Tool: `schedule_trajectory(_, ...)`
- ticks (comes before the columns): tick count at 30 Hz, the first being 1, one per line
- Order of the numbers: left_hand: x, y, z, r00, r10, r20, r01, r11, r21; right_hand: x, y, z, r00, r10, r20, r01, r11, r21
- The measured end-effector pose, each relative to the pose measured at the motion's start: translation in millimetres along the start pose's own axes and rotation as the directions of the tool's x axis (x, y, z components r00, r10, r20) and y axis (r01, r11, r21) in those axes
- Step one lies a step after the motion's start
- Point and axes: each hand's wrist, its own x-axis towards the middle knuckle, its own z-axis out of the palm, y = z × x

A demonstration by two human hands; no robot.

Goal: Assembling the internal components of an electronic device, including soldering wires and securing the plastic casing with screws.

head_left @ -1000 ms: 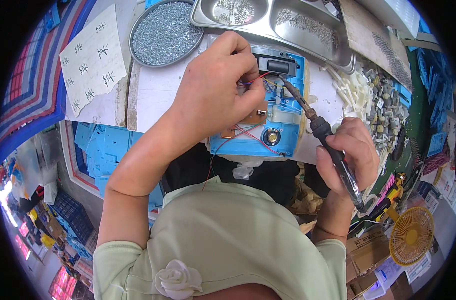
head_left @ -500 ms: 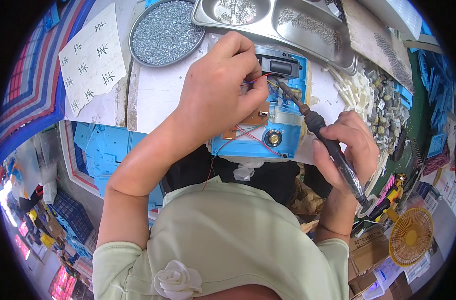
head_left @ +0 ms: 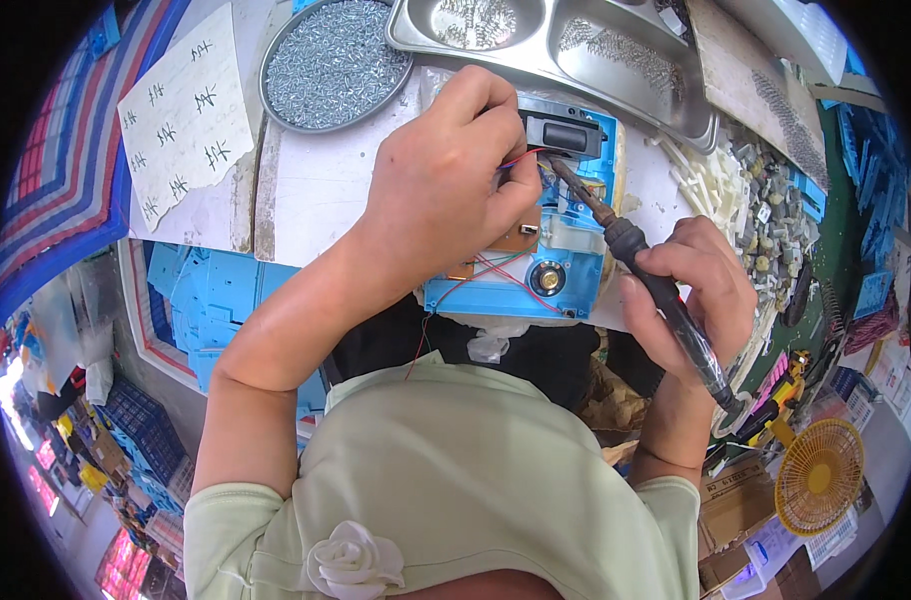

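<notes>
My right hand (head_left: 698, 290) is closed round the dark handle of a soldering iron (head_left: 666, 292). The iron slants up and left, its tip close to the lower edge of a black rectangular part (head_left: 564, 133). That part is in an open blue plastic housing (head_left: 494, 298). My left hand (head_left: 461, 165) is over the housing's left side with thumb and finger pinched on a thin red wire (head_left: 522, 157); a blue wire shows beside it. Below sit a brown circuit board (head_left: 516, 236), partly under my hand, and a small round speaker (head_left: 547, 277). Whether the tip touches a joint cannot be made out.
A round tray of small metal screws (head_left: 334, 70) and a steel compartment tray (head_left: 536, 50) stand at the back. White plastic pieces (head_left: 698, 180) and small parts are heaped at right. Blue panels (head_left: 216, 295) fill a bin at left; a yellow fan (head_left: 821, 475) is lower right.
The soldering iron's tip has shifted slightly left and up, toward the pinched wire. My left hand keeps its pinch, nearly in the same place.
</notes>
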Motion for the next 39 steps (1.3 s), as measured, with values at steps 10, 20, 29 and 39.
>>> schedule_trajectory(10, -1.3, -0.4, 4.0, 0.999, 0.027, -0.041, -0.026, 0.999, 0.019, 0.0, 1.1, 0.0, 1.0, -0.01, -0.008, 0.01, 1.0, 0.008)
schedule_trajectory(20, -1.5, -1.3, 6.5, 0.997, 0.042, -0.058, -0.04, 0.999, 0.037, -0.2, 1.8, 0.0, 1.0, -0.021, -0.021, 0.021, 1.0, 0.016)
schedule_trajectory(29, -1.0, 1.1, 5.4, 0.997, 0.041, -0.059, -0.038, 0.998, 0.049, -5.6, 3.5, 0.0, 0.996, 0.075, -0.057, -0.067, 0.989, 0.128)
schedule_trajectory(39, -1.2, 2.2, 5.7, 0.997, 0.033, -0.063, -0.03, 0.998, 0.051, -10.2, 1.2, -5.2, 0.995, 0.073, -0.071, -0.062, 0.987, 0.148)
